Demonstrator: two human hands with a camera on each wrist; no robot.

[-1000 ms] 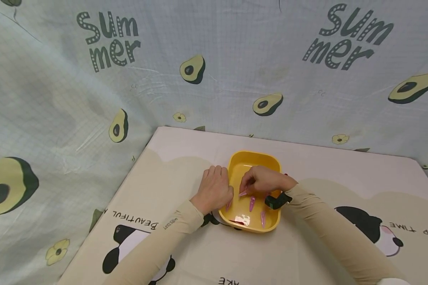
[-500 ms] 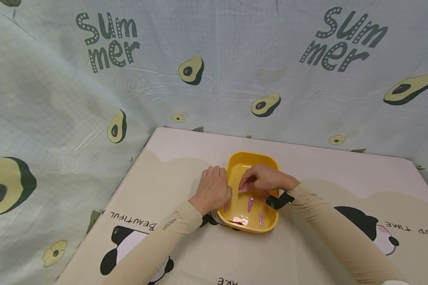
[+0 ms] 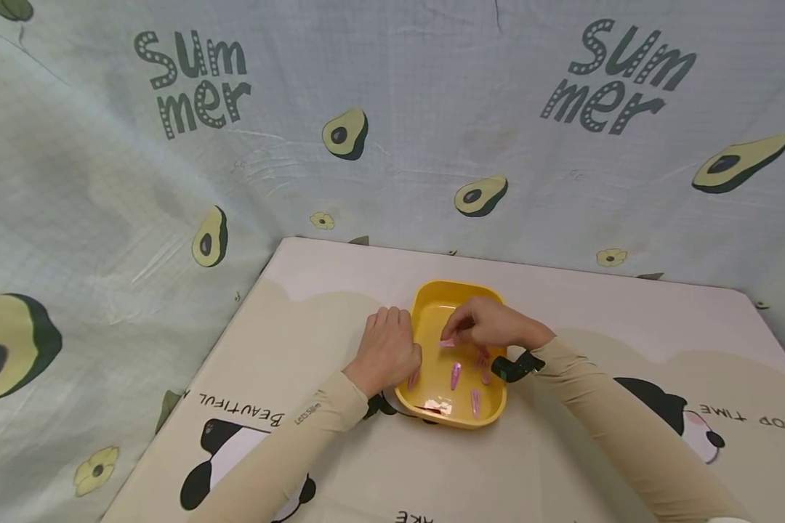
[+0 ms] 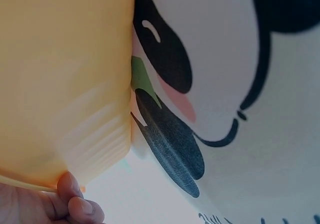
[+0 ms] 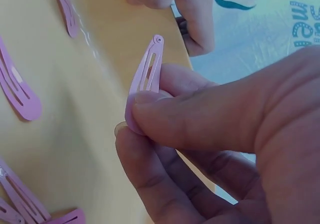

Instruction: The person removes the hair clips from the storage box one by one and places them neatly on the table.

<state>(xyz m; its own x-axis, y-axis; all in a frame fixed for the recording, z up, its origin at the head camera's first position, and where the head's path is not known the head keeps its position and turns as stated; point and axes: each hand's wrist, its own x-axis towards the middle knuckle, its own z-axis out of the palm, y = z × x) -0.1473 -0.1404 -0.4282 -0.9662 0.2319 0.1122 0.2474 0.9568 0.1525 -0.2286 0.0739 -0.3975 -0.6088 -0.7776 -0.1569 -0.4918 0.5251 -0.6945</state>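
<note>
A yellow plastic tub (image 3: 440,293) stands on the patterned table cover. My left hand (image 3: 386,349) holds its left rim; in the left wrist view curled fingers (image 4: 72,196) show at the tub's edge. My right hand (image 3: 490,322) is over the inside of the tub, pinching a pink snap hair clip (image 5: 134,93) between thumb and fingers. Several other pink clips lie in the tub: one in the middle (image 3: 455,376), one near the front (image 3: 474,403), one by the left wall (image 3: 413,378), and a cluster under my right wrist.
A dark red thing (image 3: 429,410) lies at the tub's front wall, too small to make out. The table cover (image 3: 340,276) bears panda prints and lettering. An avocado-print curtain (image 3: 405,160) hangs behind and to the left. A black device (image 3: 518,367) sits on my right wrist.
My right hand has risen slightly with the pink hair clip, which now lies more level. More of the clips under the right wrist show. The left hand keeps its place on the rim.
</note>
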